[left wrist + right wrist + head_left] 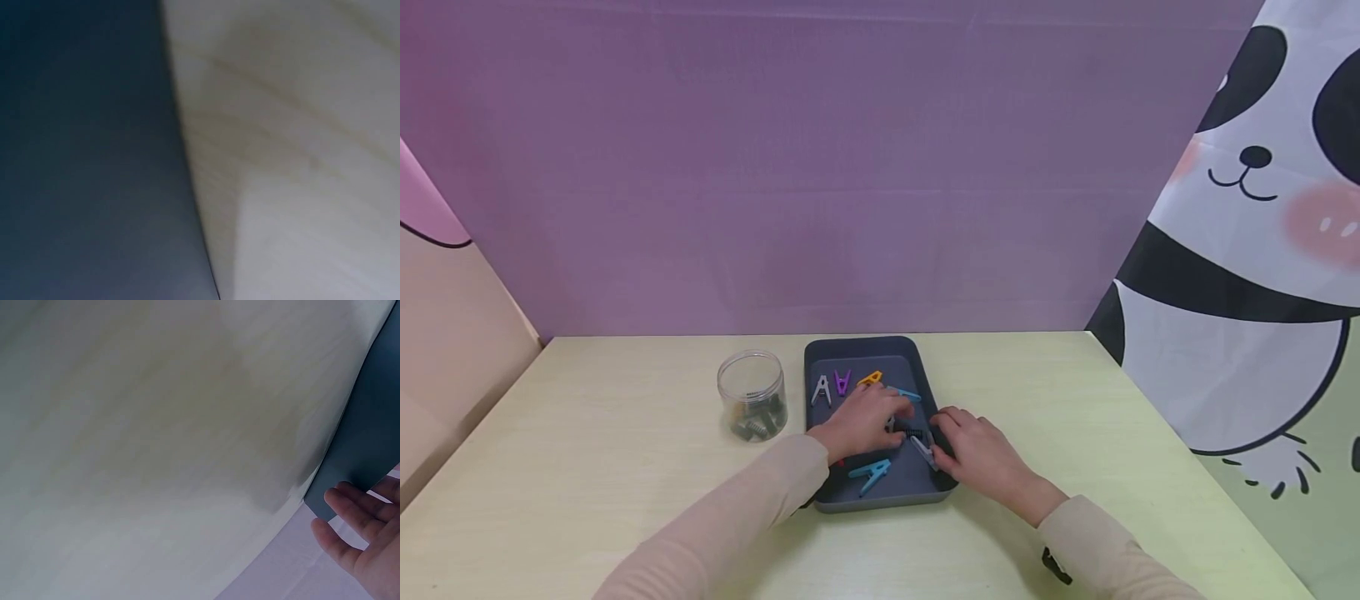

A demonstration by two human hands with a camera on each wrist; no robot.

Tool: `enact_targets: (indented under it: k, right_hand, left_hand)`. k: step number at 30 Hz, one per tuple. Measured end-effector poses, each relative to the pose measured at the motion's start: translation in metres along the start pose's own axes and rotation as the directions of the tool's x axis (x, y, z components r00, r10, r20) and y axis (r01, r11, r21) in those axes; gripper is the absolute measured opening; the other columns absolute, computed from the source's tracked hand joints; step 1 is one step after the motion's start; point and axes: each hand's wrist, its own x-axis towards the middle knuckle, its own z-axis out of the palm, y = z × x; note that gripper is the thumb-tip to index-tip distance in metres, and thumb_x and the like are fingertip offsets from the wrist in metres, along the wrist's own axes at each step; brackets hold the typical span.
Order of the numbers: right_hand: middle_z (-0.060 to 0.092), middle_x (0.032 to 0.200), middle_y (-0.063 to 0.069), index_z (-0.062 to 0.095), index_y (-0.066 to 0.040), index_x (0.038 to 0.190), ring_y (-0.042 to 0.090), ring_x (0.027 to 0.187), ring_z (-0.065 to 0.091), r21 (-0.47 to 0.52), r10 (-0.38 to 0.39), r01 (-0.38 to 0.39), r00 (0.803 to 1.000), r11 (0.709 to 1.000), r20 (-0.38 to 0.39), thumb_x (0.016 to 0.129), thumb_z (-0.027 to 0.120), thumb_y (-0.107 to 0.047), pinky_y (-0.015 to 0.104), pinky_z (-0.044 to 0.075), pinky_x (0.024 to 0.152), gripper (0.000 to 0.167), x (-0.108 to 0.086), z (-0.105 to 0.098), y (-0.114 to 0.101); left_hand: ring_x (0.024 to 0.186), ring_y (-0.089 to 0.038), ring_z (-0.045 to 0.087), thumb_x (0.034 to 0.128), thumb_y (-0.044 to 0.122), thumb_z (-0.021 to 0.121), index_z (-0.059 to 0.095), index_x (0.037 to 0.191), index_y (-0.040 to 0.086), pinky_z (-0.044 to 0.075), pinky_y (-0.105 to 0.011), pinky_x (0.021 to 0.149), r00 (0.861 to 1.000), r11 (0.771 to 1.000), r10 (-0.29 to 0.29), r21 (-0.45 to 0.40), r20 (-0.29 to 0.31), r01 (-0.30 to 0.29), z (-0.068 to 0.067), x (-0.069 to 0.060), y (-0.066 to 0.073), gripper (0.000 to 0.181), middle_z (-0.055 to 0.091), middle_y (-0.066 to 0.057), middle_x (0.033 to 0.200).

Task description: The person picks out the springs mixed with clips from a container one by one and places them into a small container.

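My left hand (868, 417) is over the dark grey tray (872, 498), fingers bent downward. A small grey piece (891, 424) shows between its thumb and fingers; whether they pinch it is unclear. Just to the right lies a black coil spring (913, 432). My right hand (981, 450) lies across the tray's right rim, its thumb beside a light grey clothespin (922, 452); any grip on that is hidden. In the right wrist view, the right hand's outer fingers (353, 515) are loosely bent outside the tray wall (369, 431). The left wrist view shows no hand.
Around the hands in the tray lie a grey clothespin (822, 390), a purple one (842, 382), an orange one (870, 377) and blue ones (871, 475). A clear jar (752, 392) containing several coil springs stands left of the tray on the pale table (625, 433).
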Motion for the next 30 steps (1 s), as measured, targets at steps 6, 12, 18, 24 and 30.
enact_targets:
  k: [6, 12, 18, 24, 30]
  right_hand:
    - [0.060, 0.103, 0.006, 0.060, -0.005, 0.103, 0.018, 0.093, 0.058, 0.004, 0.000, 0.000, 1.000, 1.000, -0.006, 0.081, 0.062, -0.027, 0.035, 0.049, 0.071, 0.031, 0.0000, -0.0004, -0.0002]
    - [0.060, 0.103, 0.005, 0.060, -0.005, 0.103, 0.018, 0.092, 0.058, 0.000, -0.007, 0.007, 1.000, 1.000, -0.016, 0.081, 0.062, -0.027, 0.035, 0.049, 0.069, 0.031, -0.0001, 0.0012, 0.0003]
    - [0.060, 0.102, 0.005, 0.060, -0.005, 0.103, 0.018, 0.092, 0.058, -0.002, -0.011, 0.011, 1.000, 1.000, -0.020, 0.081, 0.062, -0.027, 0.035, 0.049, 0.069, 0.030, 0.0000, 0.0019, 0.0004]
    - [0.060, 0.103, 0.005, 0.060, -0.005, 0.102, 0.018, 0.092, 0.058, 0.000, -0.008, 0.008, 1.000, 1.000, -0.021, 0.081, 0.063, -0.026, 0.036, 0.049, 0.069, 0.030, 0.0000, 0.0017, 0.0003]
    - [0.060, 0.103, 0.006, 0.060, -0.005, 0.103, 0.018, 0.092, 0.058, 0.001, -0.009, 0.009, 1.000, 1.000, -0.023, 0.081, 0.063, -0.026, 0.035, 0.049, 0.069, 0.031, -0.0004, 0.0012, 0.0001]
  left_hand:
    - [0.098, -0.014, 0.052, 0.0809, 0.030, 0.067, 0.064, 0.105, 0.022, 0.040, -0.033, 0.089, 1.000, 1.000, 0.012, 0.006, 0.002, -0.012, 0.0005, 0.0004, 0.0007, 0.025, 0.064, 0.008, 0.104]
    - [0.095, -0.014, 0.050, 0.0802, 0.029, 0.067, 0.065, 0.101, 0.022, 0.039, -0.033, 0.087, 1.000, 1.000, 0.012, 0.006, 0.012, -0.012, 0.0023, 0.0022, 0.0026, 0.022, 0.065, 0.008, 0.100]
    - [0.092, -0.013, 0.048, 0.0794, 0.030, 0.068, 0.065, 0.098, 0.023, 0.038, -0.033, 0.084, 1.000, 1.000, 0.014, 0.013, 0.004, -0.014, 0.0045, 0.0028, 0.0035, 0.020, 0.065, 0.009, 0.096]
    - [0.089, -0.012, 0.047, 0.0788, 0.029, 0.069, 0.065, 0.093, 0.025, 0.036, -0.032, 0.081, 1.000, 1.000, 0.019, 0.020, -0.012, -0.019, 0.0061, 0.0030, 0.0028, 0.016, 0.064, 0.010, 0.090]
    - [0.090, -0.012, 0.047, 0.0796, 0.029, 0.068, 0.066, 0.093, 0.025, 0.036, -0.033, 0.083, 1.000, 1.000, 0.014, 0.017, -0.005, -0.014, 0.0065, 0.0032, 0.0029, 0.014, 0.063, 0.010, 0.090]
